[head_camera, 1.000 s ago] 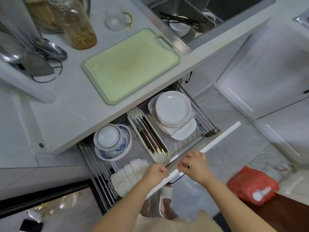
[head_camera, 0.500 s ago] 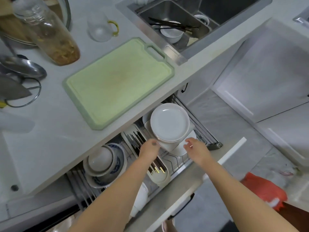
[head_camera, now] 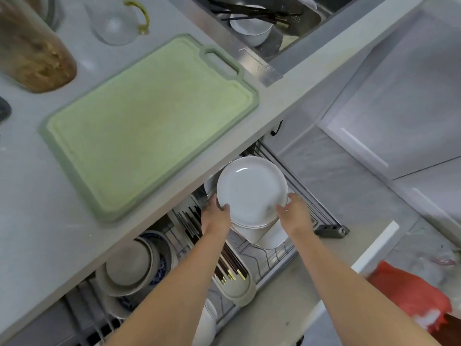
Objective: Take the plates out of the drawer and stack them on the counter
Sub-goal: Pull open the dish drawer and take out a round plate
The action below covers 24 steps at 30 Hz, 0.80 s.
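Both bare forearms enter from the bottom edge and reach forward and down, converging slightly. Left hand [head_camera: 215, 216]: back facing up, thumb hooked over the near-left rim of the stack of plates [head_camera: 252, 188], remaining fingers hidden under it. Right hand [head_camera: 294, 212]: back facing up, thumb on the near-right rim, fingers curled round the side below. Wrists roughly straight, hands level with each other, apart by the stack's width.
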Tool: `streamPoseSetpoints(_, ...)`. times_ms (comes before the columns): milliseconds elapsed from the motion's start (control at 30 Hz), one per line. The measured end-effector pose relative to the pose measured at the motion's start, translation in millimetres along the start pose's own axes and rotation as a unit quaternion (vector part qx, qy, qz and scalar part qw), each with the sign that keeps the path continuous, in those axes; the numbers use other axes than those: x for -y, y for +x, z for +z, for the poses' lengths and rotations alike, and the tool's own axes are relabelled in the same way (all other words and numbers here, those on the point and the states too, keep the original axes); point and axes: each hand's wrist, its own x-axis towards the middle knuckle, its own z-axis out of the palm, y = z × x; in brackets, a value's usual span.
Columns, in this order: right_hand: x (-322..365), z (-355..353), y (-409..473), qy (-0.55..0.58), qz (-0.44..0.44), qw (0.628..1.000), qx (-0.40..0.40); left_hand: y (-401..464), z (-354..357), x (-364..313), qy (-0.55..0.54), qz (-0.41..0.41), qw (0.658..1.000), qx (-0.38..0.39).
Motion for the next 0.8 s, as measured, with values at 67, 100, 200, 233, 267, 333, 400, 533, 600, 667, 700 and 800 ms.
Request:
streamPoseSetpoints(67, -2, 5, 4, 0.016, 0.006, 1.0, -0.017, 3, 3, 2, -0.03, -0.008, 1.0, 0.004)
streamPoseSetpoints(100, -3, 6, 5, 0.026, 0.011, 0.999, -0.024, 5, 5, 4, -0.036, -0.011, 0.999, 0.003)
streamPoseSetpoints(200, -8, 9, 10, 0.051, 0.022, 0.997, -0.044, 12, 9, 10, -0.043, -0.01, 0.999, -0.006)
streamPoseSetpoints(233, -9, 10, 11, 0.058, 0.02, 0.997, -0.053, 14, 10, 11, -0.044, -0.007, 0.999, -0.01)
streamPoseSetpoints(267, -10, 11, 12, 0.063, 0.017, 0.996, -0.062, 15, 11, 13, -0.046, -0.004, 0.999, -0.014)
streamPoseSetpoints(333, -10, 13, 13, 0.067, 0.016, 0.995, -0.073, 16, 13, 14, -0.049, 0.0, 0.999, -0.023)
streamPoseSetpoints(400, -9, 14, 12, 0.075, 0.021, 0.994, -0.079, 16, 13, 15, -0.057, -0.001, 0.998, -0.025)
streamPoseSetpoints(533, -7, 12, 6, 0.11, 0.022, 0.989, -0.097, 11, 7, 18, -0.094, -0.017, 0.995, -0.003)
streamPoseSetpoints(600, -4, 6, 0, 0.127, 0.02, 0.987, -0.099, 4, 4, 17, -0.102, -0.014, 0.995, 0.005)
streamPoseSetpoints(667, -2, -1, -9, 0.164, 0.025, 0.982, -0.092, -5, 1, 16, -0.119, -0.012, 0.993, 0.013)
streamPoseSetpoints(700, -1, -4, -14, 0.188, 0.028, 0.978, -0.089, -11, 0, 14, -0.133, -0.012, 0.991, 0.018)
streamPoseSetpoints(800, -2, -17, -34, 0.227, 0.037, 0.968, -0.1, -33, -5, 7, -0.181, -0.013, 0.983, 0.03)
